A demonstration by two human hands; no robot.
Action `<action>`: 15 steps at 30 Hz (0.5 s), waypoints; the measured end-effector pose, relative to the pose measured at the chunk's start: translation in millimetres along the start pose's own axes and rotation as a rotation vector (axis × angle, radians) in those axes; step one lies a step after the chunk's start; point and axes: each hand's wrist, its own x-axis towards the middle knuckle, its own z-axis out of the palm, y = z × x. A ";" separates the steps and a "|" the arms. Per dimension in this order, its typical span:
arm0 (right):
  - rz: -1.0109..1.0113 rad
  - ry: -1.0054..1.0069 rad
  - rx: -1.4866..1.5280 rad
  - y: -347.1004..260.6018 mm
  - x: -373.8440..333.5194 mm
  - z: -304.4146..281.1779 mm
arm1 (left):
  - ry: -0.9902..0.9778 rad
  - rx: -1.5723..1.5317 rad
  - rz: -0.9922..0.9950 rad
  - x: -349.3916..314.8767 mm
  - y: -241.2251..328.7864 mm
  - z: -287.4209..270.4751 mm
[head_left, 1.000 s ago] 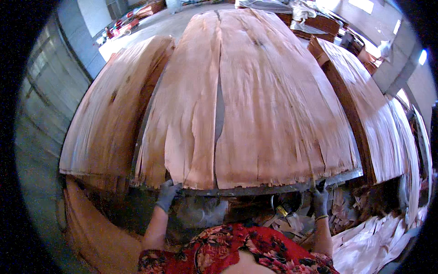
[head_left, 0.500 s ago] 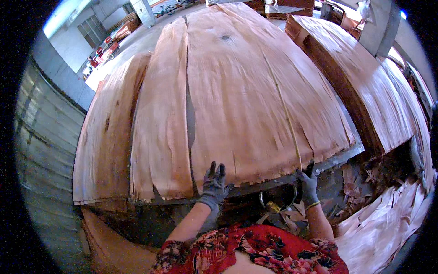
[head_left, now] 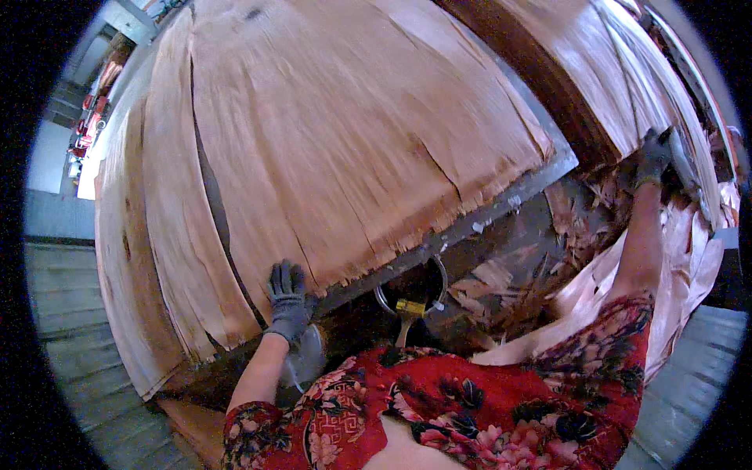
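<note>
My left hand (head_left: 287,301), in a grey glove, lies flat with fingers outstretched on the near edge of a wide wood veneer sheet (head_left: 313,149). A long split runs through the sheet's left part. My right hand (head_left: 652,159), also gloved, is stretched far out to the right, at the near end of another veneer stack (head_left: 560,39). Its fingers are small and dark in the view but appear closed on a thin stick (head_left: 627,66), which shows as a dark line running away over that stack.
Below the table edge (head_left: 486,223), a brush with a yellow band (head_left: 410,307) sits at a metal ring (head_left: 445,278). Torn veneer scraps (head_left: 489,282) lie under the table. Loose pale sheets (head_left: 587,301) hang at the right. Grey corrugated sheeting (head_left: 70,313) stands at the left.
My right hand has swung from the main sheet's near edge to the right stack, and the stick has left the main sheet. My view has turned right; my left hand stays at the edge.
</note>
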 end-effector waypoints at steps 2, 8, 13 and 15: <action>-0.168 0.105 -0.075 -15.0 16.1 15.0 | -0.004 0.027 0.002 3.7 4.4 -6.2; -0.302 -0.597 0.408 -235.6 -208.5 79.4 | -0.054 -0.044 -0.120 -8.1 3.0 -23.0; -0.529 -0.810 0.488 -288.1 -347.3 157.5 | 0.071 -0.015 -0.044 0.4 8.6 13.2; -0.620 -0.845 0.454 -300.0 -372.6 174.1 | 0.127 -0.139 -0.015 7.3 9.2 19.0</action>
